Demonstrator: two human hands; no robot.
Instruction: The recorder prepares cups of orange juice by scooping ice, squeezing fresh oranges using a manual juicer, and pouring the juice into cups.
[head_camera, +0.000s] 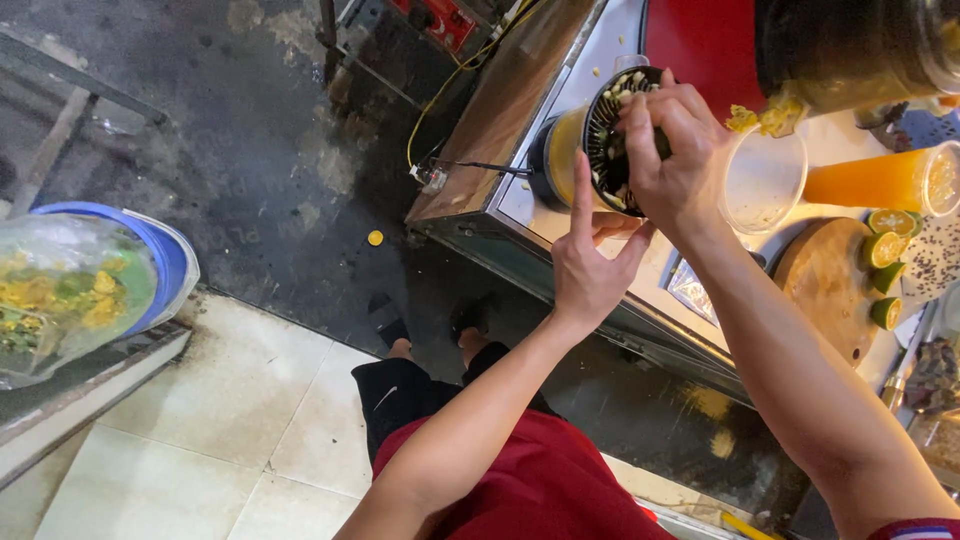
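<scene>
Observed from the head view: the right hand (672, 150) is clenched over the rim of a black strainer (610, 140) that sits in the mouth of a container of orange juice (562, 152). The strainer lies directly under and left of that hand's fingers, in contact with them; pulp and seeds are visible inside it.

The left hand (590, 265) is just below the strainer, on the near side. Its index finger is extended upward and touches or nearly touches the strainer's lower edge; the other fingers are loosely spread and grasp nothing.

The container stands on a steel counter (520, 205), at its left end near the edge. Right of the right hand stands an empty clear plastic cup (762, 182). Further right lies a cup filled with orange juice (885, 180), on its side as seen. Below it is a round wooden cutting board (828, 285) with halved green limes (885, 250) along its right edge. At the far left of the scene, well apart from both hands, a blue bucket (165, 255) holds a clear bag of yellow-green fruit waste (65, 295).
</scene>
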